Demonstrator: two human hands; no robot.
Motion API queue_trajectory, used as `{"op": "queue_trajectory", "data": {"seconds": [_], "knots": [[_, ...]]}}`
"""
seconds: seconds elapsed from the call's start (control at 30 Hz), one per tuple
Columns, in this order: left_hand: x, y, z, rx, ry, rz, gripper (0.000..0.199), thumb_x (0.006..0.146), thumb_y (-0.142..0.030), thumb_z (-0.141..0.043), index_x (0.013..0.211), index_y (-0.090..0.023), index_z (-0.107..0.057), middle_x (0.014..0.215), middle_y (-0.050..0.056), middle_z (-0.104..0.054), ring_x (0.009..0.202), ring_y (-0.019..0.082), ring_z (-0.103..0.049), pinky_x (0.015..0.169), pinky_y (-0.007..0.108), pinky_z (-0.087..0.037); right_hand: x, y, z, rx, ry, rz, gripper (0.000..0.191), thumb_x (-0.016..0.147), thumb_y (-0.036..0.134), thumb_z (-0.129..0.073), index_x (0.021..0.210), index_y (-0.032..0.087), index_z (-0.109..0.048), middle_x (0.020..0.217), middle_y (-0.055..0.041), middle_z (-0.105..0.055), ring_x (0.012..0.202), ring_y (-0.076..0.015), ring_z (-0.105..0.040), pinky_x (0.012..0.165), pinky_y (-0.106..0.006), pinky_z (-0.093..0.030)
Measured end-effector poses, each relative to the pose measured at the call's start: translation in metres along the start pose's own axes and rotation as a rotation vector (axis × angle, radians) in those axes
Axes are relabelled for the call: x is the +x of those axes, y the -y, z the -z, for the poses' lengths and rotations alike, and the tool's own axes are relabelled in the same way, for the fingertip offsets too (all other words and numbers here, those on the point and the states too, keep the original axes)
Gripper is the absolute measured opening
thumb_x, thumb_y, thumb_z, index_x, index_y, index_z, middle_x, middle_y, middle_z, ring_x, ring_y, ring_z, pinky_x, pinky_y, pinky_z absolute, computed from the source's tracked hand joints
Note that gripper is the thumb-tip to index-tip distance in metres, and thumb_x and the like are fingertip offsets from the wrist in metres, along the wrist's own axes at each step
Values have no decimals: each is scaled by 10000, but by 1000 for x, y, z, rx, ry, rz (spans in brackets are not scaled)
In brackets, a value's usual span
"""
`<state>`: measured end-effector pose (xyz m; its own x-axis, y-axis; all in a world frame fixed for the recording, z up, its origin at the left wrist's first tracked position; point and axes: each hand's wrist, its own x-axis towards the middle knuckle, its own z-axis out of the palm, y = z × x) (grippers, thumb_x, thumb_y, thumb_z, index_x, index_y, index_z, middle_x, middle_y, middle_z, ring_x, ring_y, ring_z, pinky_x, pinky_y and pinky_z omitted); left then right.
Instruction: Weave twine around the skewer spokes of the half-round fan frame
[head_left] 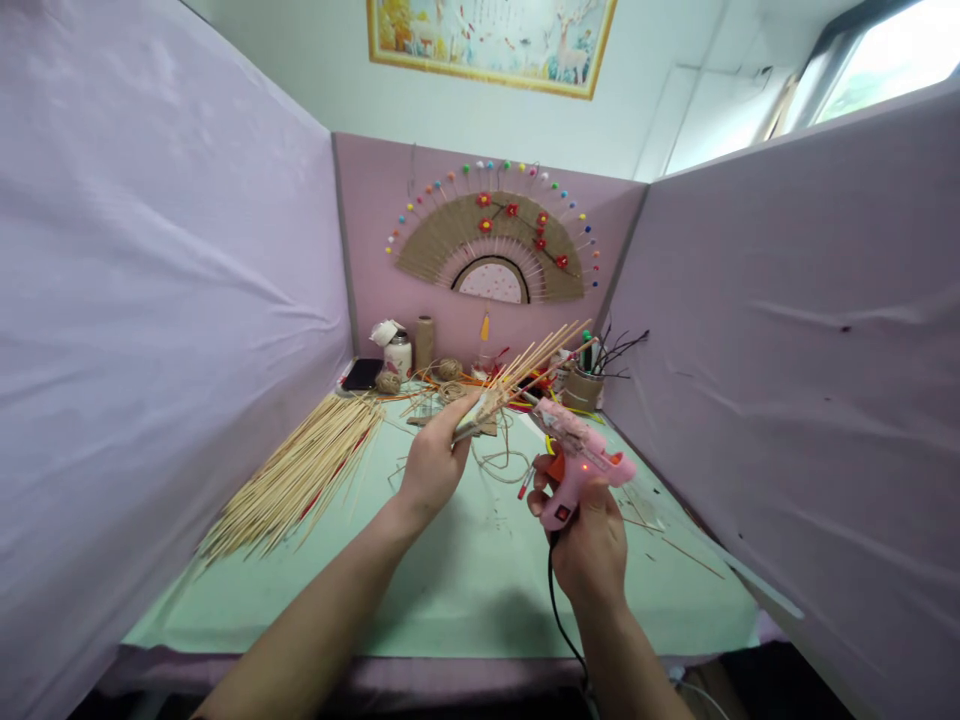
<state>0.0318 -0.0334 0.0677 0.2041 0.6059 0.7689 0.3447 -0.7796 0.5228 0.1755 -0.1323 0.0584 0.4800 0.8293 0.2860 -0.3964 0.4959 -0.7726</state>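
Note:
My left hand (436, 458) is closed around the lower end of a bundle of thin wooden sticks (525, 372), which fan out up and to the right. Something whitish shows at the gripped end, too small to name. In my right hand (589, 535) is a pink glue gun (581, 458), its fingers wrapped round the handle near the orange trigger. A small red light glows on the gun's side, and its nozzle points up and left, close to the sticks. Whether the nozzle touches them I cannot tell. A black cord (555, 600) hangs from the handle.
A large pile of sticks (300, 470) lies on the left of the green tabletop (465, 590). Behind are a phone (363, 375), a jar (398, 355), a twine spool (425, 345) and a pot of dark twigs (583, 388). A decorated fan (442, 235) hangs on the back panel.

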Motion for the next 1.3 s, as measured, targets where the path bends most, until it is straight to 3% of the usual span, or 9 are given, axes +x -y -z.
{"op": "queue_trajectory", "data": {"seconds": [0.17,0.33,0.8,1.3], "knots": [[10,-7,6,-68,27,72,378,898,-235,-507,1267,-203,-584,1263,56,-644,1168,201,-593,1002,332,-456,11,2,-9,23,64,86,434,839,580,-569,885,165,-691,858,-99,-690,617,-144,-556,485,-275,-434],[17,-7,9,-40,28,101,384,858,-189,-541,1238,-204,-596,1174,39,-683,1063,194,-634,934,320,-485,17,0,-13,21,76,105,420,848,568,-566,887,166,-682,869,-97,-695,628,-143,-567,493,-270,-446],[20,-10,10,-15,37,110,389,834,-146,-550,1216,-192,-606,1144,41,-692,1040,190,-639,922,308,-485,22,-9,-11,5,103,130,427,887,557,-517,889,162,-678,821,-77,-684,555,-120,-544,490,-273,-443],[19,-9,9,-53,53,108,395,833,-147,-537,1221,-188,-600,1150,46,-686,1051,193,-630,927,313,-476,18,-6,-14,32,93,135,408,872,564,-539,851,179,-669,827,-59,-651,598,-117,-540,488,-255,-434]]}}
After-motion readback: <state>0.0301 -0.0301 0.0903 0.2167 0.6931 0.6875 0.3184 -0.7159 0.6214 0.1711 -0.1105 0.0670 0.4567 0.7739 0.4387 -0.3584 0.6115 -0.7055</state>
